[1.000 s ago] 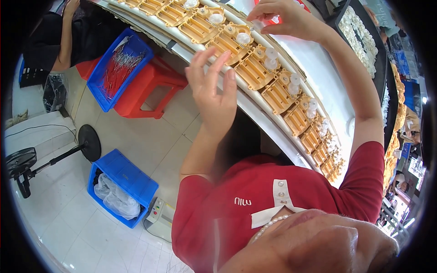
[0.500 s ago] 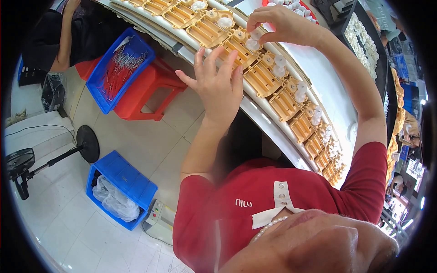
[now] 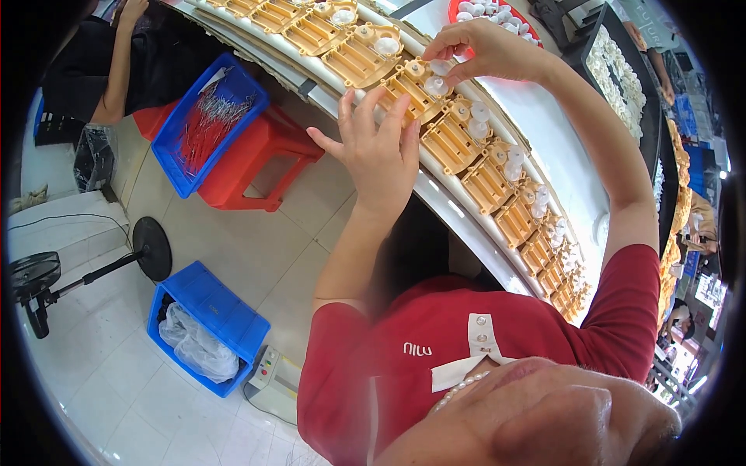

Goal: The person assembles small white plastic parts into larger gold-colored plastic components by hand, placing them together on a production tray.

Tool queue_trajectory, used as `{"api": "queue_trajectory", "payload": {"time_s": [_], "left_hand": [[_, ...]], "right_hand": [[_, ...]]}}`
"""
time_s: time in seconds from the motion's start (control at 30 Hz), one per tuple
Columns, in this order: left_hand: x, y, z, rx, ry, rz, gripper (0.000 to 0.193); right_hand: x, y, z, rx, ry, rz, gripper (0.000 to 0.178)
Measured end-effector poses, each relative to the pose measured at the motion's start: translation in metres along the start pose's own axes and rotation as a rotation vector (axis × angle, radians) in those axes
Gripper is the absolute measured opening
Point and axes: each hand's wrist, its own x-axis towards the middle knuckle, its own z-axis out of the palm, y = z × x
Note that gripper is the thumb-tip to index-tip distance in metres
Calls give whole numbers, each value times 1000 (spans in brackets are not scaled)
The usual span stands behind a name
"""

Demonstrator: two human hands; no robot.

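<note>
A row of yellow plastic housings (image 3: pixel 451 144), each with slotted bays and a round end, runs along the white work surface. My left hand (image 3: pixel 378 155) is open, its fingers spread over the near side of one housing (image 3: pixel 409 95). At the far end of that same housing, my right hand (image 3: pixel 497 53) pinches a translucent round plastic piece (image 3: pixel 440 67) between thumb and fingers. Close beneath it is another clear round part (image 3: pixel 436 86) on the housing. Pairs of similar clear pieces (image 3: pixel 479 120) sit on the housings further to the right.
Beyond my right hand are a red tray (image 3: pixel 531 34) of white parts and a black tray (image 3: pixel 584 50) of pale pieces. On the left, a blue bin (image 3: pixel 181 179) of red wires rests on a red stool (image 3: pixel 233 190). Another person's arm (image 3: pixel 116 74) shows at the upper left.
The translucent piece in my right hand has come slightly lower, nearer the clear part on the housing, and lies flatter. My left hand is almost unchanged. The whole view has shifted slightly.
</note>
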Motion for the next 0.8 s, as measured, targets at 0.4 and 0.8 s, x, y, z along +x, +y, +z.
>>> {"api": "queue_trajectory", "payload": {"time_s": [0.4,0.8], "left_hand": [[8,2,6,25,67,-15,10],[8,5,-1,32,46,41,11]], "right_hand": [[-1,7,5,11,15,-2,30],[-6,4,5,2,124,64,35]]}}
